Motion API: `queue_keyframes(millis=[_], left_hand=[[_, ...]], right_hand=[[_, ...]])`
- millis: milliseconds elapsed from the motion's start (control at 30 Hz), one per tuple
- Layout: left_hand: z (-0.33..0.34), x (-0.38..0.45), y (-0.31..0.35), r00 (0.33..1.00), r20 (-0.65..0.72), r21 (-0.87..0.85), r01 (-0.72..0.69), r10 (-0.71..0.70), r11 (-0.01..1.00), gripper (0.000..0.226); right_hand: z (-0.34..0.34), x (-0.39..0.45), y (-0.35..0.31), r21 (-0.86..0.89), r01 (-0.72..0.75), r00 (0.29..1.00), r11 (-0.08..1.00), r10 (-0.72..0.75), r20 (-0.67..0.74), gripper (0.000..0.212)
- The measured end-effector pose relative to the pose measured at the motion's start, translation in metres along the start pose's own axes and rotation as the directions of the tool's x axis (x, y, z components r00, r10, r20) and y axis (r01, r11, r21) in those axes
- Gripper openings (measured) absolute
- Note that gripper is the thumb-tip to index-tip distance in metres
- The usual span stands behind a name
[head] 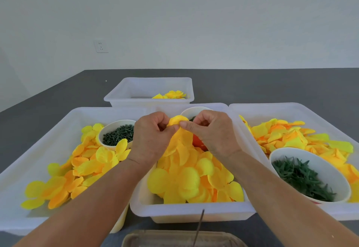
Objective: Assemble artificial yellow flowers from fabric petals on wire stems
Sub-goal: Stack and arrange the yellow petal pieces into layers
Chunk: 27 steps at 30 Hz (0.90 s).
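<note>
Above the middle white tub (192, 210) of loose yellow fabric petals (186, 180), my left hand (150, 139) and right hand (211, 132) meet fingertip to fingertip, each pinching the same yellow petal (177, 120) between thumb and forefinger while the other fingers curl in. The petal sits at the top of a small hanging bunch of yellow petals (180, 142), with something orange (198, 142) showing just behind that bunch. Left of the middle tub, a second white tub (38, 149) holds yellow and orange petals and a white bowl of dark green pegs (118, 135). Right of the middle tub, a third tub (291, 110) carries more petals and a white bowl of dark green leafy pieces (303, 178). Beyond the middle tub, a smaller white tub (149, 89) on the dark grey surface (272, 87) contains a few yellow blooms (171, 94). Nearer me than the middle tub, a thin dark wire (198, 227) slants over a shallow tray (174, 239).
</note>
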<state>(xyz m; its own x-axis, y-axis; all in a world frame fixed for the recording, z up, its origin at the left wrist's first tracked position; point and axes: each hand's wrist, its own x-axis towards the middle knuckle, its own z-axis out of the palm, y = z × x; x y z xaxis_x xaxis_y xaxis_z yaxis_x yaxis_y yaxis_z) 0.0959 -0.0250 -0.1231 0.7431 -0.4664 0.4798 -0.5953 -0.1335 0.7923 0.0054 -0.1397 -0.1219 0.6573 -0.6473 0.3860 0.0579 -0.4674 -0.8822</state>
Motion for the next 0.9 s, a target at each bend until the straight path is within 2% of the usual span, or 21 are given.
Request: queue_keyframes(millis=[67, 133, 233, 300, 400, 533, 700, 900], left_hand=[[0.0002, -0.0006, 0.0002, 0.993, -0.055, 0.134, -0.095, 0.103, 0.987, 0.034], [0.001, -0.0016, -0.0002, 0.977, -0.067, 0.209, -0.184, 0.202, 0.96, 0.02], [0.0027, -0.005, 0.0023, 0.955, 0.032, 0.203, -0.296, 0.295, 0.934, 0.013], [0.0032, -0.0061, 0.0037, 0.94, 0.102, 0.181, -0.339, 0.325, 0.923, 0.01], [0.0024, -0.0052, 0.0041, 0.949, 0.121, 0.097, -0.303, 0.291, 0.948, 0.007], [0.0029, -0.0065, 0.0061, 0.973, 0.149, -0.023, -0.172, 0.174, 0.985, 0.019], [0.0026, -0.0051, 0.0032, 0.985, 0.144, -0.037, -0.087, 0.091, 0.996, 0.022], [0.0008, -0.0033, 0.0, 0.992, 0.128, -0.076, 0.014, -0.005, 0.997, 0.027]], right_hand=[[0.0011, -0.0015, -0.0012, 0.043, -0.054, 0.994, 0.998, 0.05, 0.094, 0.027], [-0.0001, -0.0029, -0.0047, 0.139, -0.156, 0.975, 0.978, 0.13, 0.178, 0.031], [-0.0032, -0.0019, -0.0067, 0.208, -0.27, 0.953, 0.94, 0.229, 0.201, 0.035], [-0.0036, -0.001, -0.0069, 0.221, -0.334, 0.932, 0.917, 0.286, 0.222, 0.03], [-0.003, 0.0014, -0.0066, 0.262, -0.407, 0.902, 0.875, 0.34, 0.265, 0.022], [-0.0032, 0.0045, -0.0069, 0.287, -0.469, 0.877, 0.835, 0.4, 0.267, 0.012], [-0.0032, 0.0032, -0.0064, 0.116, -0.389, 0.907, 0.914, 0.358, 0.223, 0.021], [-0.0045, 0.0012, -0.0069, 0.148, -0.277, 0.956, 0.949, 0.257, 0.14, 0.027]])
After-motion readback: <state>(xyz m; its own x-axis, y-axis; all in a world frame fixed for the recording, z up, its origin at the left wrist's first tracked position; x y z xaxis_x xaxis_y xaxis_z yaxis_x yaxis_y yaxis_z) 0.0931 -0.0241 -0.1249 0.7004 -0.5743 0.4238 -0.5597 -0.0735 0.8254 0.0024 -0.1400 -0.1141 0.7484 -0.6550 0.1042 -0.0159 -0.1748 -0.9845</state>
